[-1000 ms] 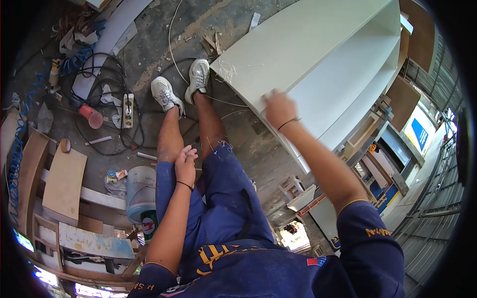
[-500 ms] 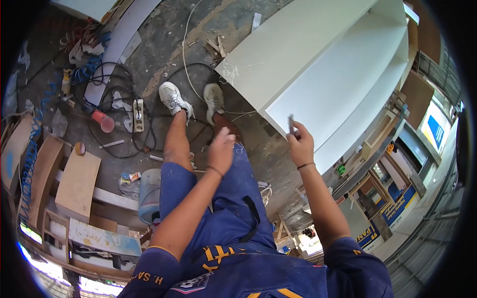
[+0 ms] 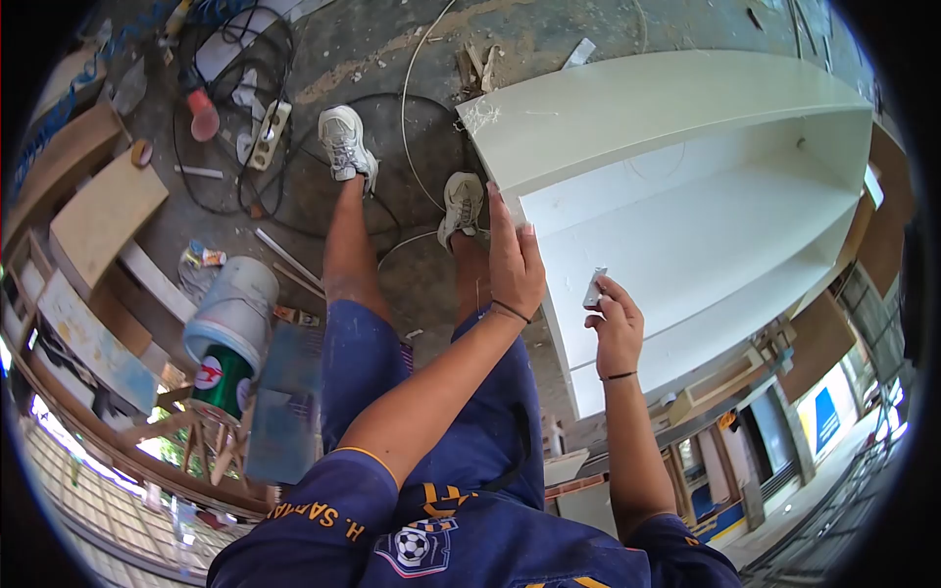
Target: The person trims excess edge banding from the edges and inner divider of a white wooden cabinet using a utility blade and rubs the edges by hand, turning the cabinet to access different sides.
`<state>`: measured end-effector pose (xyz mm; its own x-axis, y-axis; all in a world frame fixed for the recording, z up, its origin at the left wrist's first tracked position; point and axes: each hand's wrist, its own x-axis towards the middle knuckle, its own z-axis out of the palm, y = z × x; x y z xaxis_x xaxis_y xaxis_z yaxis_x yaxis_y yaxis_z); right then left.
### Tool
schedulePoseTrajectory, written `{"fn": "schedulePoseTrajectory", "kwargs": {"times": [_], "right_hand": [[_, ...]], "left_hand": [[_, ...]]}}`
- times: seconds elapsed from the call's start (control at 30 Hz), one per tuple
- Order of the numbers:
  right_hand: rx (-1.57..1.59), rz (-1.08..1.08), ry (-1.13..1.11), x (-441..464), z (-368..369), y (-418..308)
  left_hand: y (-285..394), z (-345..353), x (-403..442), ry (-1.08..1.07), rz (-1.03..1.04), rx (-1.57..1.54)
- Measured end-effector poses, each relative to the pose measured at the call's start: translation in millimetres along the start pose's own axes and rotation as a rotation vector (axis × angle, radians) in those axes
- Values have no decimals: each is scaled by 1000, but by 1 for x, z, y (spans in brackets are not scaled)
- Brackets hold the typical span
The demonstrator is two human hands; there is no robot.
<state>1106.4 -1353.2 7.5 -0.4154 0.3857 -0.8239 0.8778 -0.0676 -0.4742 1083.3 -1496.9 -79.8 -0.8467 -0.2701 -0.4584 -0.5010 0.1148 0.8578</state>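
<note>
A white open cabinet [image 3: 627, 147] lies on the floor at my right, its hollow inside facing me. My left hand [image 3: 517, 267] is at its near edge, fingers stretched out along the corner of the panel; they appear to touch it. In my right hand [image 3: 619, 328] a small flat grey metal piece [image 3: 595, 287] is pinched between thumb and fingers, over the cabinet's opening. Its exact kind cannot be made out. Thin pale shavings [image 3: 480, 118] lie on the cabinet's far left corner.
A power strip [image 3: 270, 137] and black cables lie left of my shoes [image 3: 345, 147]. A bucket [image 3: 235, 309] stands near a green can [image 3: 222, 382] by my left leg. Wooden boards [image 3: 108, 220] are stacked at the left. A white cord [image 3: 407, 127] crosses the floor.
My left hand has moved right, from above my leg to the cabinet's edge, and its fingers have straightened. My right hand still holds the metal piece. The view has turned and shifted.
</note>
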Motion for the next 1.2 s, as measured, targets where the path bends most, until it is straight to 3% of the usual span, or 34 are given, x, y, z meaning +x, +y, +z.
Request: {"fn": "schedulePoseTrajectory", "kwargs": {"times": [0.03, 0.2, 0.23, 0.3, 0.37, 0.43, 0.5, 0.53, 0.57, 0.63, 0.7, 0.87, 1.03, 1.2], "right_hand": [[15, 37, -5, 2, -8, -4], [-488, -155, -162, 36, -36, -10], [-558, -228, -190, 43, -32, -18], [-807, -590, -268, 59, -27, -33], [-752, -719, -304, 63, -5, -54], [-721, -636, -311, 47, 27, -77], [-1184, -964, -340, 42, 46, -84], [-1355, -1227, -362, 46, 52, -80], [-1378, -1244, -355, 41, 55, -74], [-1510, -1455, -557, 31, 69, -63], [-1652, -1527, -687, 27, 70, -47], [-2105, -1542, -699, 20, 59, -24], [-2171, -1681, -726, 37, 62, -24], [-2182, -2108, -653, 56, 118, -87]], "left_hand": [[-4, 4, -1, 20, -1, -4], [-23, 25, -20, 161, 139, 20], [-26, 30, -28, 187, 130, 7], [-28, 38, -50, 157, 94, -81], [-35, 42, -72, 132, 50, -89], [-51, 53, -92, 68, 63, 11], [-66, 59, -108, 90, 112, -22], [-73, 62, -115, 78, 145, -22], [-79, 65, -124, 62, 179, -23], [-85, 66, -129, 76, 196, -33], [-86, 68, -132, 82, 198, -49], [-91, 77, -132, 114, 121, -110], [-101, 86, -131, 149, 128, -111], [-98, 86, -132, 146, 108, -98]]}}
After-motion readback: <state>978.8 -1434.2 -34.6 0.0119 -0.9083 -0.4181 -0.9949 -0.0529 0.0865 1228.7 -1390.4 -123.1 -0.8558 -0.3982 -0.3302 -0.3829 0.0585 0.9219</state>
